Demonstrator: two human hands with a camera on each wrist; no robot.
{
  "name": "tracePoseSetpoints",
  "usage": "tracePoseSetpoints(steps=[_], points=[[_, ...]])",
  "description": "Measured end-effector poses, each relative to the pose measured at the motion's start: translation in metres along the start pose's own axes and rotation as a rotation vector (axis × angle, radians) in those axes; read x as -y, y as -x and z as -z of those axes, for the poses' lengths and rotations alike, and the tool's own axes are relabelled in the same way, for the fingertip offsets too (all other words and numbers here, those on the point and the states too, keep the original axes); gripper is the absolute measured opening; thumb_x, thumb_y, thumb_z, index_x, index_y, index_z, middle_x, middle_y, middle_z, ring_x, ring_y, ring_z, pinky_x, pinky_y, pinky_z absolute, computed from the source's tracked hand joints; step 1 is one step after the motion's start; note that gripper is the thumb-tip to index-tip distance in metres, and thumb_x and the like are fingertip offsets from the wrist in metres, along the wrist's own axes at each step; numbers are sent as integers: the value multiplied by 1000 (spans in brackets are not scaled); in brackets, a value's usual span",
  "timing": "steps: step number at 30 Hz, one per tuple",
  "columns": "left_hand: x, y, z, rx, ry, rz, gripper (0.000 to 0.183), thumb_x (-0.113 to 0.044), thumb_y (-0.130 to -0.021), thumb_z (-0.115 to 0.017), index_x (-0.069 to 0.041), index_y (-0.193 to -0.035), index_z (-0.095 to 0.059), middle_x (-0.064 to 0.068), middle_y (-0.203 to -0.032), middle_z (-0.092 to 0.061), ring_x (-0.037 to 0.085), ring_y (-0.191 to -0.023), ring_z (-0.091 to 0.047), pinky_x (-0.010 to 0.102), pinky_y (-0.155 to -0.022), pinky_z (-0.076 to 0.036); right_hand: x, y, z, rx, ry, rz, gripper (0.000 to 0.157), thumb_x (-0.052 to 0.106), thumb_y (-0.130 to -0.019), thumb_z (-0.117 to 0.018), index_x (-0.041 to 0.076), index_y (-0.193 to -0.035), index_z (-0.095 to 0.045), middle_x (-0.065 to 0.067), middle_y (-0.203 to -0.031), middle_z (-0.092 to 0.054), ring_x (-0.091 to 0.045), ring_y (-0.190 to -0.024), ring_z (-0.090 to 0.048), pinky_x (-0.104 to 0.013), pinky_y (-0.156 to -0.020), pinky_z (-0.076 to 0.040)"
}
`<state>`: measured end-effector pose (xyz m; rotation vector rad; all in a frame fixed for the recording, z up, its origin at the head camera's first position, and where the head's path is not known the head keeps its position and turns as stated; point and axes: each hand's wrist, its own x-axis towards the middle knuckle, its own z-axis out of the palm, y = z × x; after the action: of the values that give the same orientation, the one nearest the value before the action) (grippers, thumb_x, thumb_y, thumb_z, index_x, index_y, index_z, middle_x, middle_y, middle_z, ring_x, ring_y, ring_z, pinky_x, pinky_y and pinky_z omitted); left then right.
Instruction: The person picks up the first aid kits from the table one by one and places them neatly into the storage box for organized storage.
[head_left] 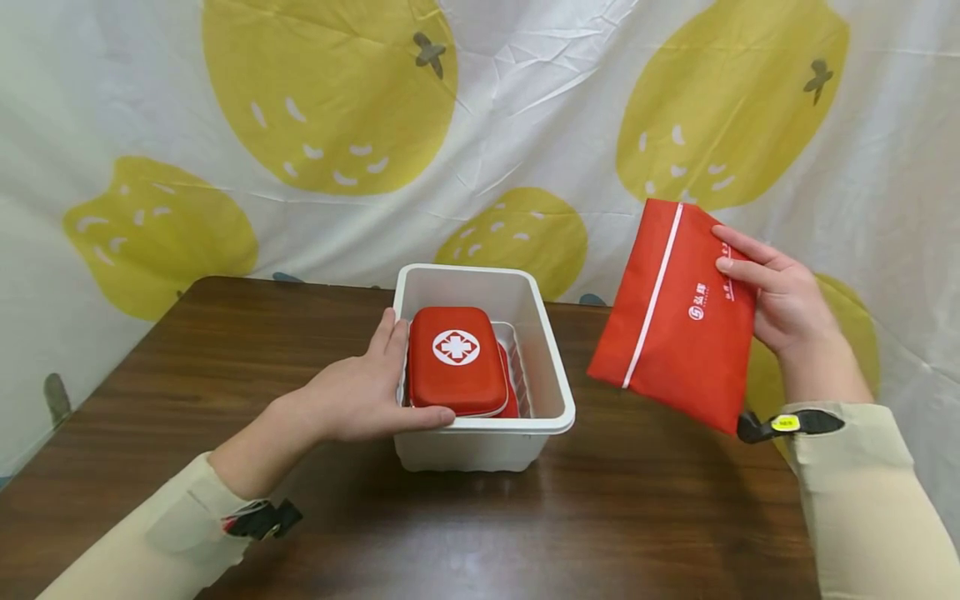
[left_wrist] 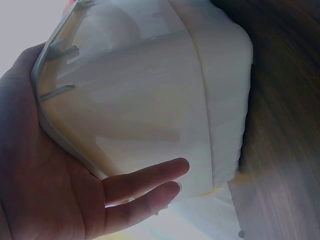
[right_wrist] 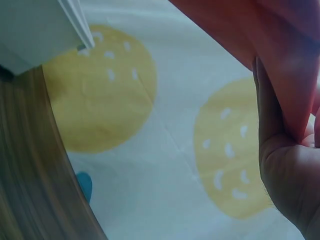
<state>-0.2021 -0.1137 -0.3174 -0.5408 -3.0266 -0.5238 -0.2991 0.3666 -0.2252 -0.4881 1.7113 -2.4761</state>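
My right hand (head_left: 795, 304) holds up a red fabric pouch (head_left: 675, 312) by its right edge, pinched between thumb and fingers. The pouch has a white stripe and white print, and hangs tilted to the right of a white plastic bin (head_left: 557, 367). Against the bin's front left corner rests my left hand (head_left: 360, 392), its thumb along the front rim and its fingers extended along the left side. In the left wrist view, two fingers (left_wrist: 145, 180) lie beside the outer wall. A red first-aid case (head_left: 457, 367) with a white cross sits inside the bin.
Under the first-aid case, another red item (head_left: 512, 392) shows partly in the bin; its kind is hidden. The bin stands on a dark wooden table (head_left: 315, 500). Behind hangs a white curtain (head_left: 525, 125) with yellow fruit prints.
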Motion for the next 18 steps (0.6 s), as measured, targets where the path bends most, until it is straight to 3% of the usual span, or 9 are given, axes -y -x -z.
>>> tracePoseSetpoints(steps=[9,18], points=[[0,0,0,15,-17,5,127,-92,-54,-35,-14,-147,3,7,-152,8,16,-71,-60,29,-65,-47,-6,-16,-33,15,-30,-17,48,-2,-91,-47,11,-137,-40,-10,-129,-48,-24,-100,-59,-37,-77,-50],[1,-1,-1,9,-21,1,127,-92,-54,-35,-14,-147,2,8,-152,6,16,-71,-61,29,-64,-47,-26,-44,-78,65,0,-31,49,-2,-90,-51,9,-137,-42,-10,-126,-49,-23,-99,-59,-37,-77,-50]])
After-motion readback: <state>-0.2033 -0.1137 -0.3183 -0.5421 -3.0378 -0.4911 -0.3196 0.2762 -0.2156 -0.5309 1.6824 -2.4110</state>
